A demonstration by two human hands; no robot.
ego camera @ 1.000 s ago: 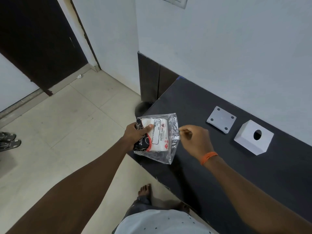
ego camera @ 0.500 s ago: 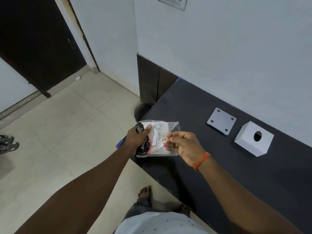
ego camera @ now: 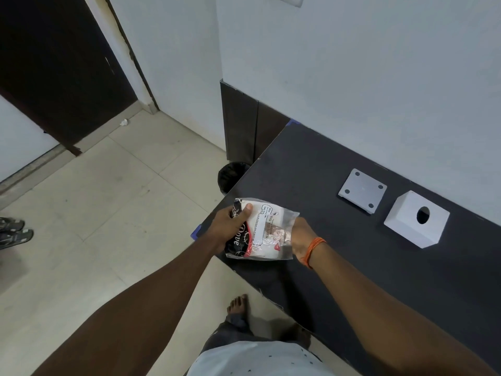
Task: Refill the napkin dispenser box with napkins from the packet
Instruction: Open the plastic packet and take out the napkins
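My left hand [ego camera: 226, 229] grips the closed end of a clear plastic napkin packet [ego camera: 261, 232] with black, red and white print, held over the near left corner of the dark table [ego camera: 339, 267]. My right hand [ego camera: 296, 234] has its fingers inside the packet's open end, on the white napkins; the fingers show only dimly through the plastic. The white dispenser box [ego camera: 416, 219], with a round hole in its top, sits on the table at the right. Its flat white base plate [ego camera: 362, 190] lies apart, just left of it.
A white wall runs along the table's far edge. A black bin [ego camera: 231, 176] stands on the tiled floor by the table's left corner. A dark door is at the far left, and sandals [ego camera: 13, 232] lie at the left edge. My bare foot [ego camera: 238, 308] is beside the table.
My right hand went from pinching the packet's open edge to reaching inside it. The packet has tilted and dropped slightly toward the table corner.
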